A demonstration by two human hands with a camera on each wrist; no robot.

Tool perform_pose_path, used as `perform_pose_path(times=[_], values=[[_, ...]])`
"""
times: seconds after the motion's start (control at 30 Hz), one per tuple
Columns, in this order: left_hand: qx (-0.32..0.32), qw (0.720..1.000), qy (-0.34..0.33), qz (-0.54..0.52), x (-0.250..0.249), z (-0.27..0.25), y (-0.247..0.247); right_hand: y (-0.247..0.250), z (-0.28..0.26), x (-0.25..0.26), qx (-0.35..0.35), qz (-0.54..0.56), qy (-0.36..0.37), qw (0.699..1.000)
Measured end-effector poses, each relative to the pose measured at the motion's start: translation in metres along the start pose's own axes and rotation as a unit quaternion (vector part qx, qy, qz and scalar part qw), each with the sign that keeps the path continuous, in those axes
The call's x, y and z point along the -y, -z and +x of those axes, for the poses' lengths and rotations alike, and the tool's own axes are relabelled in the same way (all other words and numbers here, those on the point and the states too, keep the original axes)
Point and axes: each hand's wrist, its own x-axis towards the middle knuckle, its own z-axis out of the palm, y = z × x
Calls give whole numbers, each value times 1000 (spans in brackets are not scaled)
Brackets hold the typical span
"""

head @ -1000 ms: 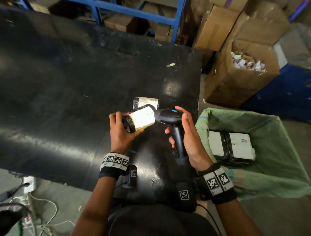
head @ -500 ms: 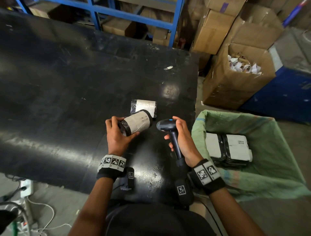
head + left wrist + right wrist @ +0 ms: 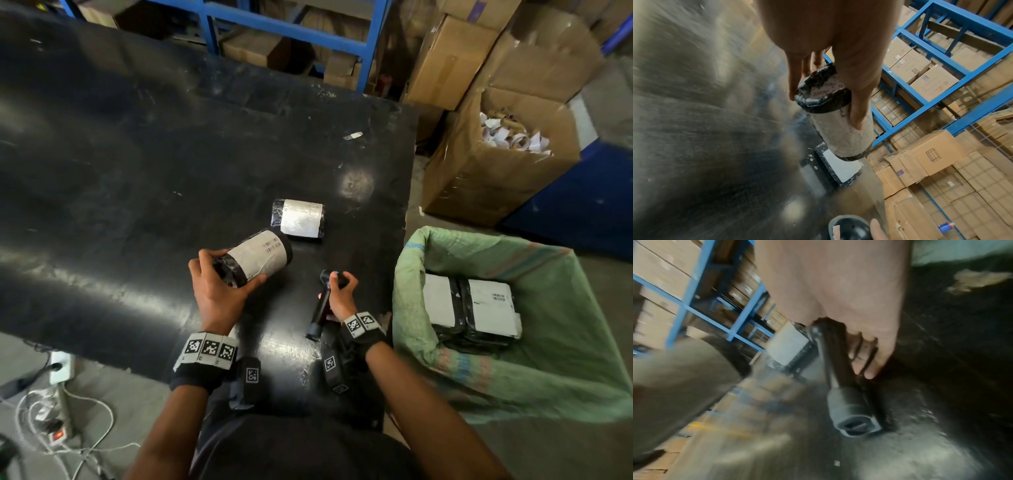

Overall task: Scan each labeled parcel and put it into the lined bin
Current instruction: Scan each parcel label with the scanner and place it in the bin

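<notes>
My left hand (image 3: 219, 281) grips a black-wrapped cylindrical parcel (image 3: 255, 257) with a white label, held just above the black table (image 3: 137, 171); in the left wrist view the cylinder (image 3: 840, 128) shows between thumb and fingers. My right hand (image 3: 339, 291) holds a black handheld scanner (image 3: 323, 305) by its head, low over the table near the right edge; its handle end (image 3: 855, 417) points down. A second flat labeled parcel (image 3: 299, 221) lies on the table beyond the cylinder. To the right stands the green-lined bin (image 3: 582, 342), with labeled parcels (image 3: 479, 311) in it.
An open cardboard box (image 3: 496, 164) of paper scraps stands beyond the bin, with more cartons behind it. Blue shelving (image 3: 291, 31) runs along the table's far side. A small white scrap (image 3: 352, 136) lies on the table. Cables and a power strip (image 3: 58, 431) lie on the floor at left.
The right hand has drawn the scanner away from the cylinder's label, lowered it toward the table and turned it. The left hand still holds the cylinder, now tilted with its label upward.
</notes>
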Motion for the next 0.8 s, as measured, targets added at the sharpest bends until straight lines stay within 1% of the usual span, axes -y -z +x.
perform_pose_path(times=[0.1, 0.17, 0.2, 0.23, 0.27, 0.3, 0.33, 0.4, 0.43, 0.5, 0.53, 0.6, 0.8], values=[[14, 1000, -8, -8, -6, -1, 6, 0, 0, -1, -1, -18, 9, 1000], [36, 999, -20, -16, -11, -1, 7, 8, -1, 2, -12, -44, 19, 999], [54, 998, -26, -24, -13, -2, 6, 14, -2, 3, -32, -73, 44, 996], [78, 996, -28, -36, -15, -2, 5, 24, -4, 5, -51, -97, 83, 990], [104, 993, -26, -49, -17, -2, 4, 34, -9, 8, -51, -108, 132, 984], [133, 989, -23, -62, -19, -2, 2, 47, -17, 13, -29, -104, 177, 978], [161, 984, -21, -73, -23, -3, 0, 61, -27, 20, 11, -96, 209, 973], [212, 972, -22, -95, -33, -6, -7, 92, -48, 37, 107, -104, 248, 957], [233, 966, -24, -107, -40, -9, -10, 105, -60, 45, 142, -123, 266, 946], [276, 951, -29, -134, -57, -15, -20, 130, -78, 55, 173, -156, 300, 925], [297, 943, -34, -145, -64, -19, -25, 139, -85, 58, 176, -162, 312, 919], [334, 927, -46, -164, -78, -25, -35, 156, -95, 59, 169, -162, 323, 917], [401, 895, -78, -180, -111, -45, -73, 210, -106, 44, 104, -182, 320, 924]])
